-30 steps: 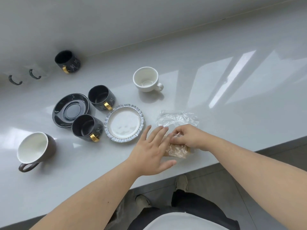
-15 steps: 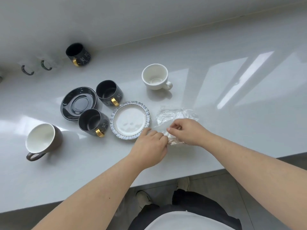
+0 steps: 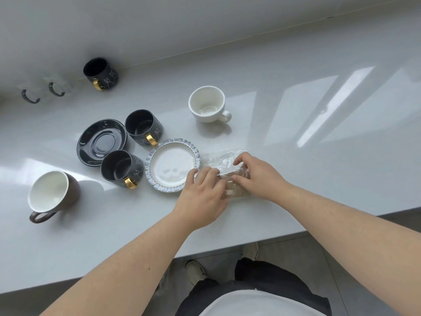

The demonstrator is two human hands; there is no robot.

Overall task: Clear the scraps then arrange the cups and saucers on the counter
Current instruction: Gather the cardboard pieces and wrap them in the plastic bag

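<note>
A crumpled clear plastic wrapper (image 3: 222,161) with a brownish scrap inside lies on the white counter (image 3: 296,144), right of a white saucer with a frilled rim (image 3: 173,165). My left hand (image 3: 202,197) and my right hand (image 3: 252,174) both pinch the wrapper from either side. A black saucer (image 3: 101,142) sits to the left with two black gold-handled cups (image 3: 143,126) (image 3: 121,168) beside it. A third black cup (image 3: 100,73) stands by the wall. A white cup (image 3: 208,103) stands behind the frilled saucer. A brown mug with a white inside (image 3: 53,195) is at far left.
Two dark hooks (image 3: 30,99) (image 3: 55,91) hang on the wall at far left. The counter's front edge (image 3: 250,242) runs just below my forearms, with my shoes and the floor beneath it.
My hands have closed in on the wrapper from both sides and gathered it up; a second ago my left hand lay flat and open beside it. The camera view has drifted a little.
</note>
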